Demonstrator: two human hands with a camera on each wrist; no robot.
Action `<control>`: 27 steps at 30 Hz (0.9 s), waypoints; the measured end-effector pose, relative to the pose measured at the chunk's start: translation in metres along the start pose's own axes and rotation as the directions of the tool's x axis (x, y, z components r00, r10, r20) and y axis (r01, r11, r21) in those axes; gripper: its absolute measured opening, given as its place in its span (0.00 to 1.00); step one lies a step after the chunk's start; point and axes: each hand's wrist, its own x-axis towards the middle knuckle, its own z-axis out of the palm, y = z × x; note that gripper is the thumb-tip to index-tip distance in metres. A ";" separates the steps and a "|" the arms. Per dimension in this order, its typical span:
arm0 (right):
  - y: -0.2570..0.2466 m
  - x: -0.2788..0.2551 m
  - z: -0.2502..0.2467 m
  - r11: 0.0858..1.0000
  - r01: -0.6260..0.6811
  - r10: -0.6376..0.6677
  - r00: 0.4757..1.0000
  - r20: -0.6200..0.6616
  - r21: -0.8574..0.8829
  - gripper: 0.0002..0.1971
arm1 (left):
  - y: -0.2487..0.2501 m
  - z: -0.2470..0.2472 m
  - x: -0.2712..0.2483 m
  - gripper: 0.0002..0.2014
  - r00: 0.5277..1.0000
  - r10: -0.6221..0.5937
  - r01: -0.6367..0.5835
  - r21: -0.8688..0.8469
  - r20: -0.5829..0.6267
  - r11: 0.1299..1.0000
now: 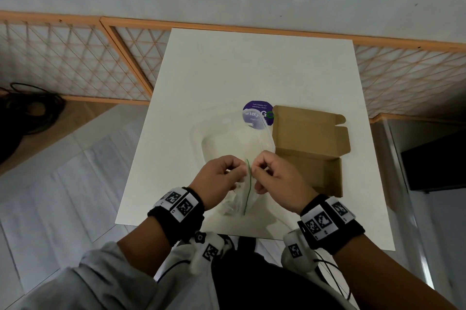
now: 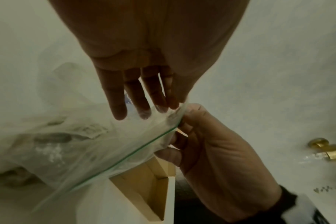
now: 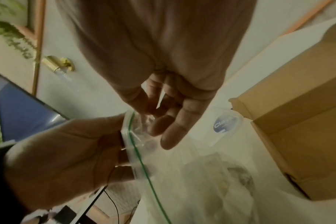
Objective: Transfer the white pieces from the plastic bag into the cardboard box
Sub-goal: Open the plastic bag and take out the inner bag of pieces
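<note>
A clear plastic zip bag (image 1: 240,200) with a green seal line is held just above the white table's (image 1: 252,70) front part. White pieces (image 1: 228,207) sit in its lower end. My left hand (image 1: 224,173) pinches the bag's top edge from the left. My right hand (image 1: 274,178) pinches the same edge from the right, knuckles nearly touching. The open cardboard box (image 1: 312,173) lies just right of my right hand, its lid folded back. In the left wrist view the bag (image 2: 98,148) hangs over the box (image 2: 144,181). In the right wrist view the bag's white pieces (image 3: 230,174) show.
A clear plastic container with a round purple label (image 1: 257,115) lies behind the bag, touching the box's lid. A wooden lattice fence (image 1: 75,62) runs behind the table. Black cables (image 1: 30,107) lie on the floor at left, and a dark cabinet (image 1: 433,163) stands at right.
</note>
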 end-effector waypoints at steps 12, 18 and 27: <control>-0.003 -0.007 0.010 0.987 0.056 -0.062 0.997 -0.036 -0.152 0.12 | 0.012 0.007 -0.001 0.08 0.997 -0.052 0.060 -0.148 0.060 0.987; 0.000 -0.007 0.004 0.996 0.026 -0.028 1.000 -0.015 -0.085 0.09 | 0.012 0.009 0.002 0.07 0.996 -0.028 0.040 -0.126 0.089 0.991; 0.007 0.000 -0.011 0.991 -0.070 0.061 0.995 0.084 0.110 0.09 | 0.017 0.009 0.004 0.08 0.975 -0.135 0.178 -0.254 0.178 0.951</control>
